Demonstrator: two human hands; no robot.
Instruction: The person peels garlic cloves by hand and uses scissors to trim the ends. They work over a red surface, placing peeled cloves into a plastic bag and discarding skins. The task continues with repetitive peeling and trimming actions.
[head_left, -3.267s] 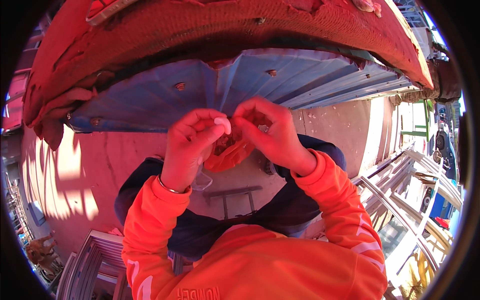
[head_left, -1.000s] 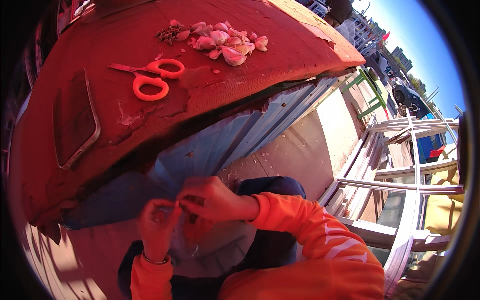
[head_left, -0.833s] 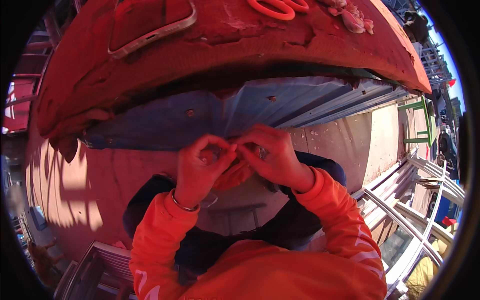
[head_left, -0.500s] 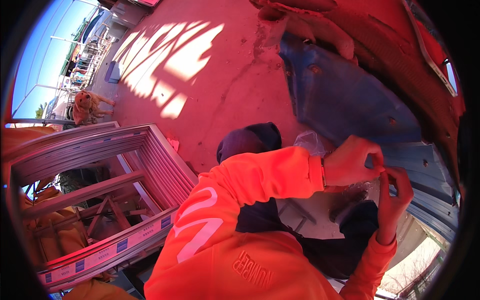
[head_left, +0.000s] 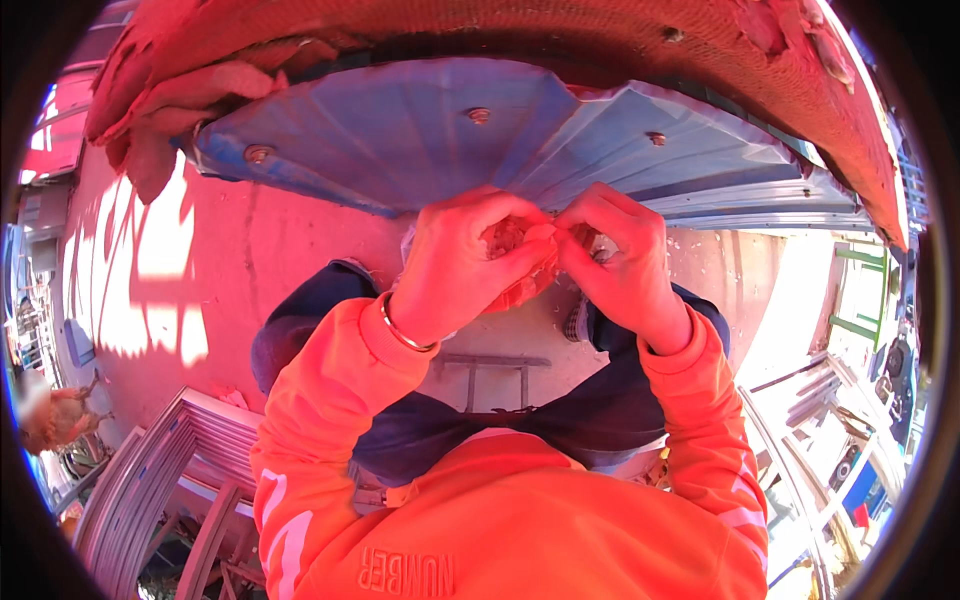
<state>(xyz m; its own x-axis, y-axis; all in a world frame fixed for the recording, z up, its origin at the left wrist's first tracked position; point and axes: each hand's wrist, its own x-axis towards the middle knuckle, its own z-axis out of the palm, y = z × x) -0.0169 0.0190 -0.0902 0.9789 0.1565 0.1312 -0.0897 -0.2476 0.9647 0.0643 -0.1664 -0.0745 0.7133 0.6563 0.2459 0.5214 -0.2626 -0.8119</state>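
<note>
Thumb and forefinger of the left hand (head_left: 465, 262) are pinching together on a small pale piece (head_left: 541, 232), whose ends the fingers are partly hiding. Fingertips of the right hand (head_left: 627, 268) are meeting at the piece's right side; whether they are gripping it or only touching it cannot be told. Both hands are working just in front of a blue corrugated metal sheet (head_left: 395, 125), which is hanging below the worktop's edge and bearing rusty bolts (head_left: 478, 116). Red cloth (head_left: 480, 28) is covering the worktop, its lower edge showing ragged wear and a torn flap drooping at the left corner. Beneath the hands, a reddish bag (head_left: 520, 291) is lying between the wearer's feet, partly hidden. Pinkish floor (head_left: 300, 235) is spreading around the legs, and hard sunlight is throwing barred patches on its left part. A dark bar frame (head_left: 495, 362) is lying between the knees. Stacked window-like frames (head_left: 185, 425) are occupying the lower left, with a blurred tan dog (head_left: 62, 415) just beyond them at the rim. Further pale frames (head_left: 800, 455) are leaning at the lower right, and a green metal stand (head_left: 858, 322) is standing above them in strong light.
</note>
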